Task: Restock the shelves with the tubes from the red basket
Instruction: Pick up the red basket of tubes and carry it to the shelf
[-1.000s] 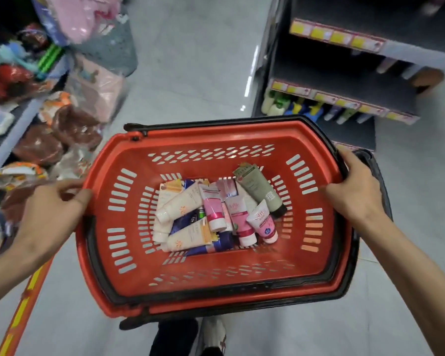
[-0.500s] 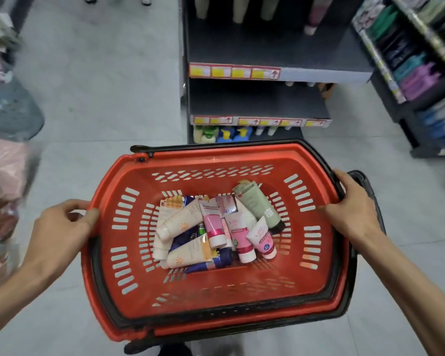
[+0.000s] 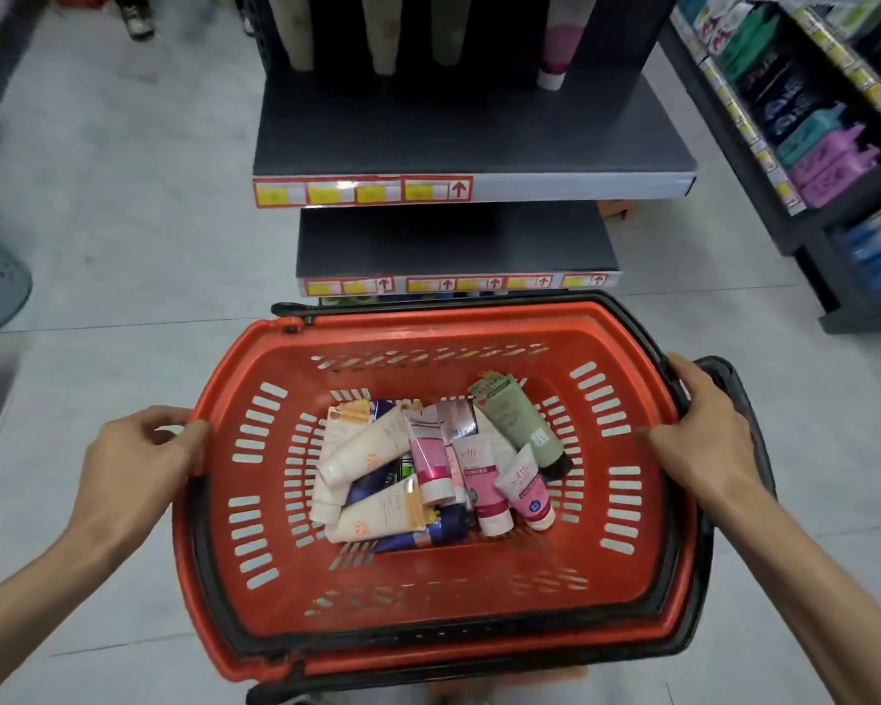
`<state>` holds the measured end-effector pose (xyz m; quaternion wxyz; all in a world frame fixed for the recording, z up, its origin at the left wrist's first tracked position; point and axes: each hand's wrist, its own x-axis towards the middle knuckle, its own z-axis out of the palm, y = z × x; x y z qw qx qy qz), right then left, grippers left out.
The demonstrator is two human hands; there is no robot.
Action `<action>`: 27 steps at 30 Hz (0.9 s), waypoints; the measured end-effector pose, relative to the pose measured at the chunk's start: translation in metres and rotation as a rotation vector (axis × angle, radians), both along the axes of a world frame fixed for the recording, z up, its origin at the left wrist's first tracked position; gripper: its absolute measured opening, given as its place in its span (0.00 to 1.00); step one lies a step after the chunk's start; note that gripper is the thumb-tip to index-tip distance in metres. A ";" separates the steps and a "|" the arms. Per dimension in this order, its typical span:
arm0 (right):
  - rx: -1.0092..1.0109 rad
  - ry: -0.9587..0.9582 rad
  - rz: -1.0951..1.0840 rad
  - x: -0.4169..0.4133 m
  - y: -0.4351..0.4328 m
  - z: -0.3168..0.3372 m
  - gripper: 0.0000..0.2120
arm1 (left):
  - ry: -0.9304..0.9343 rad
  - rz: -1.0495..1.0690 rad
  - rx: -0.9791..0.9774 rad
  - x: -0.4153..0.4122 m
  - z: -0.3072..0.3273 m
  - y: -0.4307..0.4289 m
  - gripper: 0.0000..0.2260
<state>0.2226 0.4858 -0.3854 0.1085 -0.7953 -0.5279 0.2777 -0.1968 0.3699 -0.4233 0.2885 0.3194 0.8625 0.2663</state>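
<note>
I hold a red basket (image 3: 428, 628) with black handles in front of me, above the floor. My left hand (image 3: 138, 465) grips its left rim and my right hand (image 3: 703, 440) grips its right rim. Several tubes lie piled on the basket's bottom: a cream tube (image 3: 362, 450), a pink tube (image 3: 428, 460), a green tube (image 3: 520, 424) and a dark blue tube (image 3: 423, 536) among them. Straight ahead stands a dark shelf unit (image 3: 469, 129) with a few tubes (image 3: 555, 38) upright at the back of its upper board.
A lower shelf board (image 3: 453, 246) with yellow price tags sits just beyond the basket's far rim. Another rack (image 3: 809, 145) with coloured packs runs along the right. Grey tiled floor (image 3: 123, 221) lies to the left. Someone's shoes (image 3: 138, 17) show at the top left.
My view has swung toward the dark shelf unit, which now stands straight ahead and closer. Both hands keep their hold on the basket rims.
</note>
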 end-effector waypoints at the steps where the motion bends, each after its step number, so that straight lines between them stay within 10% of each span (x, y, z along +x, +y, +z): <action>1: -0.006 -0.003 0.000 0.005 0.011 -0.004 0.40 | -0.004 -0.003 0.001 0.005 -0.005 0.010 0.05; 27: -0.053 0.044 0.054 0.072 0.193 -0.248 0.36 | 0.017 0.018 -0.019 0.084 -0.230 0.182 0.12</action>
